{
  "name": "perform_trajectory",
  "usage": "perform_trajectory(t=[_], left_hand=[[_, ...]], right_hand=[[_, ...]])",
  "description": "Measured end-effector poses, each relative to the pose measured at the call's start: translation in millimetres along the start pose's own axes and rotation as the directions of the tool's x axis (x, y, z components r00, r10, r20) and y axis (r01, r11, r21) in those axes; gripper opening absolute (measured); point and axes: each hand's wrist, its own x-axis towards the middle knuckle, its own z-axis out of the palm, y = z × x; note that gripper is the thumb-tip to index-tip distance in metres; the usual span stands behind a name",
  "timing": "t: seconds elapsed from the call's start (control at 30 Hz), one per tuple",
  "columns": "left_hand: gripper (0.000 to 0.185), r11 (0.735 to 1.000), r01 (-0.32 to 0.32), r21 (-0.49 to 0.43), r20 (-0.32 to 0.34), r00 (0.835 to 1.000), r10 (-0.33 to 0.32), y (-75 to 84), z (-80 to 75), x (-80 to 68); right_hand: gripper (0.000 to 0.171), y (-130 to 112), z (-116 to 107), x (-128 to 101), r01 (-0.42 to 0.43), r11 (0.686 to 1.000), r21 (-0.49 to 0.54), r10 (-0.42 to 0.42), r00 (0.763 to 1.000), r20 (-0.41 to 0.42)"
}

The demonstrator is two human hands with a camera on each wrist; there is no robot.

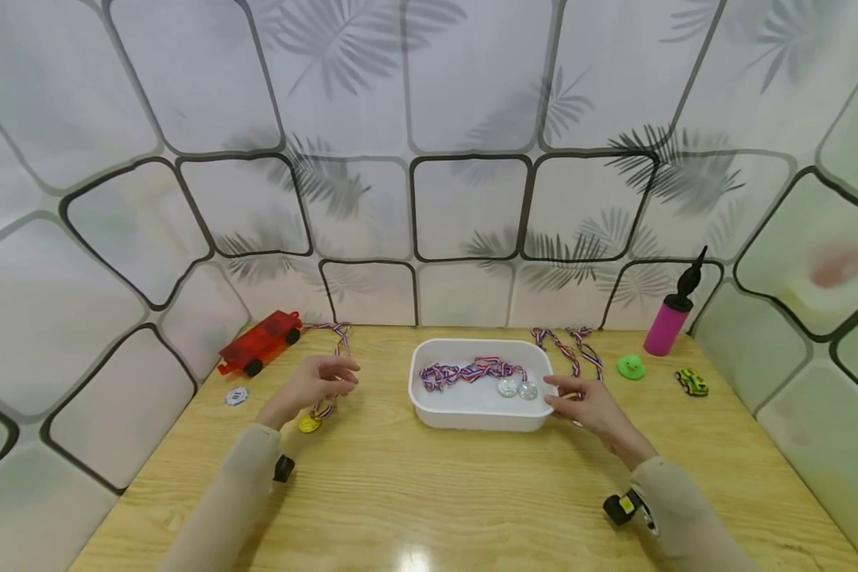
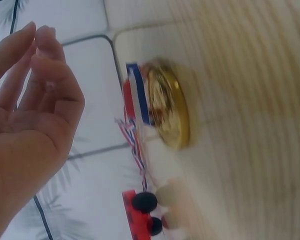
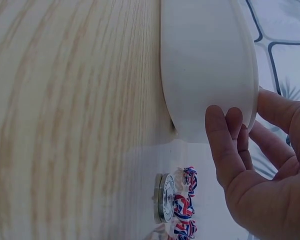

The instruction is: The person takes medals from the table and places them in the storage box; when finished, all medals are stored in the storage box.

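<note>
My right hand grips the right end of a white plastic tub, fingers at the rim and outer wall in the right wrist view. Inside the tub lie two silver medals with bunched red, white and blue ribbons. My left hand hovers left of the tub, fingers loosely curved and holding nothing. Below it a gold medal rests on the table, its ribbon running back towards the wall. More silver medals lie right of the tub, partly hidden by my right hand in the head view.
A red toy car and a round white-blue chip lie at the left. At the right are a green rubber duck, a small green toy car and a pink hand pump. A patterned curtain borders the table.
</note>
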Motion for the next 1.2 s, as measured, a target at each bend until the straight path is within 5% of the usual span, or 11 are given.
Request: perform_trajectory(t=[0.47,0.93,1.2], left_hand=[[0.041,0.997,-0.016,0.073,0.124,0.992,0.006,-23.6,-30.1,-25.8],[0.033,0.989,0.048,0.141,0.128,0.990,-0.066,-28.4,-43.2,-47.6],[0.039,0.972,-0.017,0.233,0.183,0.983,-0.027,-32.0,-43.6,-45.0]], right_hand=[[0.054,-0.2,-0.2,1.4,0.001,1.000,0.014,-0.001,1.000,0.000],[0.053,-3.3,-0.3,-1.4,0.044,0.998,0.051,-0.044,0.999,0.008],[0.053,-2.3,-0.4,-1.2,0.036,0.999,0.038,-0.036,0.999,0.008]])
